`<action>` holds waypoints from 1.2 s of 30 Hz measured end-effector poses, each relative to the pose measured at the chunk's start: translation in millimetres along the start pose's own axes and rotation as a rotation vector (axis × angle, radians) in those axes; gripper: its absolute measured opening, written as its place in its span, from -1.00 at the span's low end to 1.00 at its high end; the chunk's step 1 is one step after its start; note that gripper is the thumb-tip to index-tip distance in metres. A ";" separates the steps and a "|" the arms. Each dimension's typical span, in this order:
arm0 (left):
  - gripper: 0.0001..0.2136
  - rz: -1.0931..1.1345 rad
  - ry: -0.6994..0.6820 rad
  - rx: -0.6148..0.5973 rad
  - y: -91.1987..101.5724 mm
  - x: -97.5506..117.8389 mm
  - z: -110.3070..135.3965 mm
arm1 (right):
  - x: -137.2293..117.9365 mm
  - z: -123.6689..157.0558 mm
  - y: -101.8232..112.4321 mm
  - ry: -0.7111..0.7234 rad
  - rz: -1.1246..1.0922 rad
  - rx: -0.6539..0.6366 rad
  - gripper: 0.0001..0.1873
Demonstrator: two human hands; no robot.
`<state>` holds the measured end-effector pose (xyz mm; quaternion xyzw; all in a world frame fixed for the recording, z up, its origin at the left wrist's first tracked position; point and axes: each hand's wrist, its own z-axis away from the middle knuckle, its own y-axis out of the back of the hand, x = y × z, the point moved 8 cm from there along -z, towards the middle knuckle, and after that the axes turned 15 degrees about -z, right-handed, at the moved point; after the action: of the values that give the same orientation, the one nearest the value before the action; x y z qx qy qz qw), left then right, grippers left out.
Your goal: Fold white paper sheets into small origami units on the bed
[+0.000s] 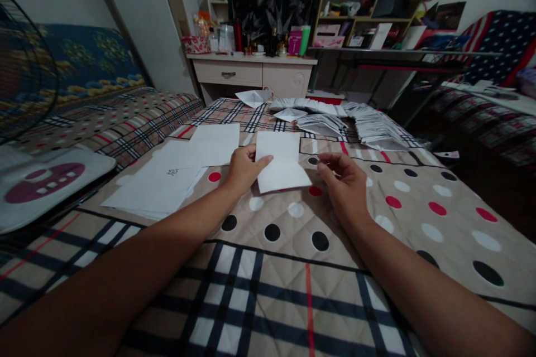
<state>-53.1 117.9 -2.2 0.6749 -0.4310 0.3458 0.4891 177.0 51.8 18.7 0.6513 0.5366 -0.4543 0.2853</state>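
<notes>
A small sheet of white paper [280, 164] with a crease across it stands in front of me, its lower part angled out toward the right. My left hand [247, 165] grips its left edge, thumb on the front and fingers behind. Just right of the paper, apart from it, is my right hand [344, 181], fingers bent and a gap between thumb and fingertips, with nothing visible in it. Left of my left hand lie flat white sheets [146, 178], overlapping one another, one with a small dark scribble.
Rows of folded white papers [377, 127] lie at the bed's far side, with a loose folded piece [253, 97] nearby. The patterned bedspread [268, 290] spreads under everything. A fan [25, 67] and a white bag with a purple print [50, 184] are on the left. A dresser [251, 71] stands beyond.
</notes>
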 end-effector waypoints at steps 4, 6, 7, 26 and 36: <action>-0.57 -0.055 0.005 0.067 3.2 -6.4 -2.0 | -24.8 11.9 -27.5 0.310 0.241 -0.300 -0.64; -0.54 -0.097 0.003 0.044 0.5 -6.3 -1.7 | -30.2 22.0 -40.9 0.435 0.377 -0.427 -0.49; -0.55 -0.123 0.001 0.029 -0.9 -5.2 -1.2 | -30.8 25.5 -44.8 0.476 0.445 -0.456 -0.45; -0.51 -0.646 -0.731 0.017 -8.3 51.4 19.6 | 8.3 2.5 -17.7 0.018 0.357 -0.226 -0.82; -0.49 -0.673 -0.772 -0.168 -21.8 43.1 22.5 | 31.1 -6.5 -0.1 -0.198 0.019 -0.072 -0.85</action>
<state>-15.3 89.1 21.8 0.8129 -0.3654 -0.1405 0.4312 179.1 71.1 -6.5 0.5977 0.5155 -0.4941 0.3645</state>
